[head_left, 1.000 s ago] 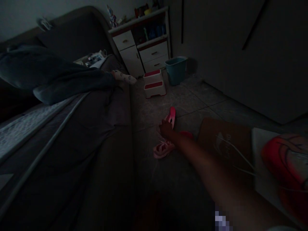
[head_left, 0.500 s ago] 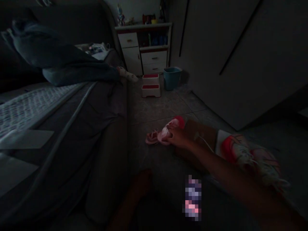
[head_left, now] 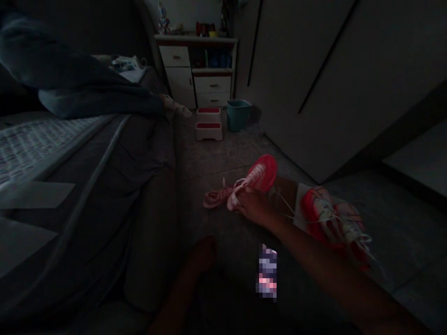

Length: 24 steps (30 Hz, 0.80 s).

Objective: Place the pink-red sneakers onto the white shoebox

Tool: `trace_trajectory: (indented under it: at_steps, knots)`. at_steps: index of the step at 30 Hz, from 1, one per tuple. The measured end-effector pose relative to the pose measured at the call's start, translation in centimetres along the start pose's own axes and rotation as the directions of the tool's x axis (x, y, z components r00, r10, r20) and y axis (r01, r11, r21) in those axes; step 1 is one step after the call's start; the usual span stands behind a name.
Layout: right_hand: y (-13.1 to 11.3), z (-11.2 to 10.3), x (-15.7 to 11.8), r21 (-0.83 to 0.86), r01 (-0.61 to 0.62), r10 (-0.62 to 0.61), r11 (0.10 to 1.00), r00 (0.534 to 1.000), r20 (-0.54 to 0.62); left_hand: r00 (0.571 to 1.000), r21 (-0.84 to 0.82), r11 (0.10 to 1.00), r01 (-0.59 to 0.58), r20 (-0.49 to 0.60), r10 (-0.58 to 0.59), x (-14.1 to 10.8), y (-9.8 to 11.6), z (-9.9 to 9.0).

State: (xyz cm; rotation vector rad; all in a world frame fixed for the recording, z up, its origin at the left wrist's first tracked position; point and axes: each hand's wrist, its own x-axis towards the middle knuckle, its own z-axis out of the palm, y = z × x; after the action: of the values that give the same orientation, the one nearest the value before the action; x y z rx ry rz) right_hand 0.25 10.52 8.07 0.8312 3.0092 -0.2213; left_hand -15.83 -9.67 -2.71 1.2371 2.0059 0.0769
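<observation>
Head view: right hand (head_left: 253, 204) reaches forward, fingers pinching the pink shoe (head_left: 256, 177); left hand (head_left: 202, 255) hangs low, fingers indistinct

A dim tiled floor (head_left: 223, 158) carries most of what shows. Near the middle a small pink shoe (head_left: 213, 197) lies on the tiles, and just right of it a red-pink sneaker (head_left: 260, 174) is tipped up on its side, laces trailing. Further right a third sneaker (head_left: 330, 218) rests on a flat brown and white sheet (head_left: 291, 193). At the far end stand a two-step stool (head_left: 208, 124), a teal bin (head_left: 238, 115) just right of it, and a white drawer cabinet (head_left: 195, 70). The bed (head_left: 87, 186) fills the left side, bearing a dark blanket (head_left: 80, 88).
</observation>
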Motion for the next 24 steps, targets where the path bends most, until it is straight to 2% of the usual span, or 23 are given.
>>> trace_trajectory:
  at_steps: [2,4,8,11,13,14,16,19,20,21,23,24]
  knots:
    - [2.9,-0.9,-1.9,-0.01,-0.081,0.081,0.997,0.997,-0.002,1.0,-0.009,1.0,-0.021,-0.003,0.021,0.0,0.1,-0.1]
    - [5.9,-0.8,-4.0,-0.002,-0.171,0.171,0.985,0.985,-0.001,1.0,-0.023,0.999,-0.029,-0.013,0.029,0.0,0.2,-0.2]
    - [11.0,1.9,-7.7,0.029,-0.277,0.276,0.96,0.96,0.051,0.999,-0.045,0.999,-0.02,-0.028,0.019,0.0,0.3,-0.3]
    - [12.8,3.3,-9.3,0.038,-0.292,0.284,0.956,0.947,0.149,0.999,-0.046,0.998,-0.034,-0.038,0.033,-0.1,0.3,-0.3]
    - [13.0,3.0,-9.7,0.006,-0.307,0.303,0.952,0.942,0.144,0.999,-0.047,0.999,-0.026,-0.028,0.024,-0.1,0.3,-0.3]
    - [12.7,2.5,-9.7,-0.022,-0.328,0.328,0.945,0.939,0.103,1.0,-0.05,0.999,-0.017,-0.025,0.016,-0.2,0.3,-0.3]
    - [11.4,1.5,-8.8,-0.057,-0.403,0.399,0.913,0.915,-0.063,1.0,-0.055,0.998,-0.011,-0.029,0.009,-0.1,0.2,-0.3]
    - [7.2,1.7,-5.0,0.074,-0.434,0.436,0.898,0.853,-0.288,0.998,-0.057,0.998,-0.039,-0.041,0.037,0.0,0.2,-0.3]
    - [5.3,2.5,-3.1,0.148,-0.375,0.403,0.915,0.87,-0.285,0.998,-0.056,0.997,-0.047,-0.04,0.044,0.0,0.2,-0.3]
    - [3.4,3.6,-1.0,0.226,-0.289,0.341,0.93,0.907,-0.245,0.998,-0.055,0.997,-0.048,-0.038,0.046,0.0,0.2,-0.4]
    - [-0.4,6.5,3.6,0.356,-0.111,0.16,0.928,0.981,-0.112,0.999,-0.06,0.998,-0.037,-0.027,0.035,-0.1,0.2,-0.4]
    - [-2.2,8.1,5.9,0.388,-0.07,0.098,0.919,0.994,-0.053,0.999,-0.062,0.998,-0.029,-0.023,0.027,-0.1,0.2,-0.4]
